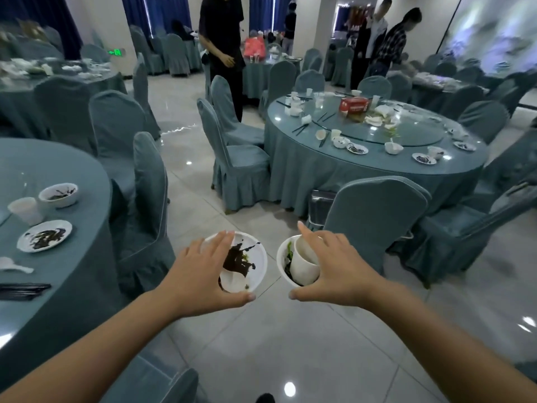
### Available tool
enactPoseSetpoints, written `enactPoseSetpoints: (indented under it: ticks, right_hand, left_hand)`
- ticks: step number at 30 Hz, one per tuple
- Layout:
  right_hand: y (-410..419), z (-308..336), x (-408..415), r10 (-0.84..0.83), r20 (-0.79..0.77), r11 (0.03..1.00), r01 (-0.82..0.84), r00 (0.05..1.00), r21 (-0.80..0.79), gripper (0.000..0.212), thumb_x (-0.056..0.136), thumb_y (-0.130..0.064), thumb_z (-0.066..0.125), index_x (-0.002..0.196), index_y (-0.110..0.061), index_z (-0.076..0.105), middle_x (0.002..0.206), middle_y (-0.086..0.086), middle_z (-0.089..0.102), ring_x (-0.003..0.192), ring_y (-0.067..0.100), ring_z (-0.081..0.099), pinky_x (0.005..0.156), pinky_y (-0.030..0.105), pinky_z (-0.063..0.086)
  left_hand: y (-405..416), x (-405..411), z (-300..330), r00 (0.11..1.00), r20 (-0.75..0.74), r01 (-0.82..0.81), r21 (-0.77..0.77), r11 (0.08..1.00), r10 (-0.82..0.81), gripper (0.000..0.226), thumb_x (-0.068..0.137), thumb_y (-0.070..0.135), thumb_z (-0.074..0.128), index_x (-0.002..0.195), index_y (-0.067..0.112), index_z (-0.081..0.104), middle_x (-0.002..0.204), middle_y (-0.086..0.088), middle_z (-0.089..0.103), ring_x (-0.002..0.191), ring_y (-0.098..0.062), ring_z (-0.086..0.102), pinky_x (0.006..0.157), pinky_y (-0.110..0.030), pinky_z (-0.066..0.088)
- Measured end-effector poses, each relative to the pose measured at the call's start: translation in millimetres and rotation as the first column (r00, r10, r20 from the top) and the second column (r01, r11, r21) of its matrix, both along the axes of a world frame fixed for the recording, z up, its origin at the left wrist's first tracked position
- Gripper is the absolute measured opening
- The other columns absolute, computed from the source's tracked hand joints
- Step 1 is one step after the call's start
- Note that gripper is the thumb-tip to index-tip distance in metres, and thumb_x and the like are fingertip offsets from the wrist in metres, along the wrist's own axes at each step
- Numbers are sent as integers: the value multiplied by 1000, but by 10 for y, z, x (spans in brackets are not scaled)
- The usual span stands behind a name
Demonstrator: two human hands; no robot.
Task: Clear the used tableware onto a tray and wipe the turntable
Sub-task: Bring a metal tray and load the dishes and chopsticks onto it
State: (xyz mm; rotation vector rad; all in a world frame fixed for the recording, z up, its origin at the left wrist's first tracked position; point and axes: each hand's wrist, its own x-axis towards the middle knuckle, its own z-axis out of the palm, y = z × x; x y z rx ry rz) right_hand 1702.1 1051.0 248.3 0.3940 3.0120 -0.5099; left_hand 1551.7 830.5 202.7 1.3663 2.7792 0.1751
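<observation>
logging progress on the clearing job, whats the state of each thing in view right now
left hand: grips a plate by its rim
plate: held up over the floor, smeared with dark sauce
right hand: grips a bowl
bowl: held, with a cup and greens inside
cup: tilted in the bowl
near table: used plate, bowl, cup, spoon and chopsticks not cleared
far table's turntable: littered with tableware, not wiped

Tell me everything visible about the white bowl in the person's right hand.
The white bowl is round and deep, and looks like plastic or ceramic. It is held above the tiled floor, tilted slightly. A white cup lies tipped inside it, with green and dark food scraps along the inner wall. The right hand grips it from above, thumb at the near rim.
</observation>
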Motion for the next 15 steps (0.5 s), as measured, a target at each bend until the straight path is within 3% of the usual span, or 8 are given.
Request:
enactPoseSetpoints:
  ticks: [6,15]
  right_hand:
    - [761,11,-1051,69,16,997,-69,998,39,121,59,-69,69,150,-39,-5,145,-3,27,131,20,22,111,37,28]
    - [1215,20,-2694,277,1,961,-277,961,9,122,57,-71,68,149,-41,-6,146,-5,26,133,21,20,110,42,30]
  left_hand:
    - [646,-937,-28,996,7,-88,61,994,88,122,56,98,27,150,27,-5,158,7,12,140,-20,22,114,-43,26]
    - [903,-1989,-3,942,-16,-334,73,940,336,123,55,97,29,151,25,-1,159,6,6,141,-21,18,113,-44,27]
